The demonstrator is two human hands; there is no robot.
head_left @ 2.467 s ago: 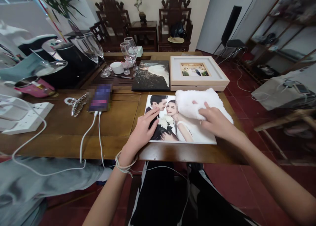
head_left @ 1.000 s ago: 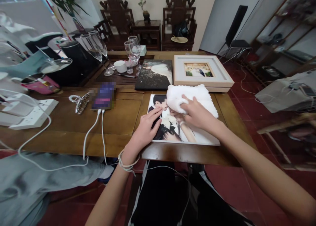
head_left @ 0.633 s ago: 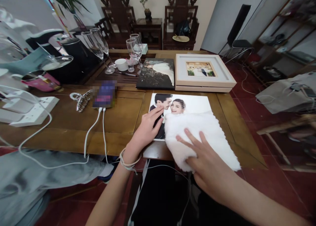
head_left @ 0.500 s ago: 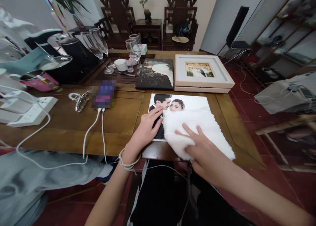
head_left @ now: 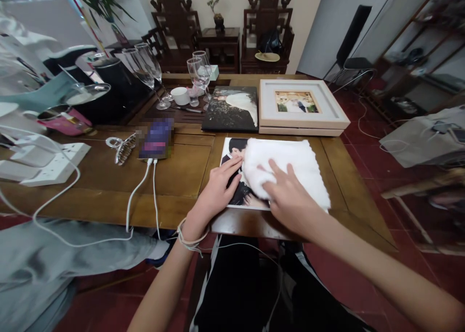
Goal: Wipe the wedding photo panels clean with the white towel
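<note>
Wooden table (head_left: 178, 177) | photo (head_left: 242, 195) beneath flat left fingers (head_left: 233, 164) | cloth (head_left: 298, 158) beneath right fingers (head_left: 279, 173), grip unclear

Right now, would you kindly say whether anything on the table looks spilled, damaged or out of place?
Nothing visible looks spilled or damaged: the photo panel lies flat beneath the left hand and the white cloth under the right hand. Only the white cables look untidy, drooping from the phone past the edge of the table.

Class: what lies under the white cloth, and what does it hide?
Under the white cloth lies a photo print. Its left part shows, including some dark suit beside the left hand. Most of its right part is covered, so the image there cannot be seen.
</note>
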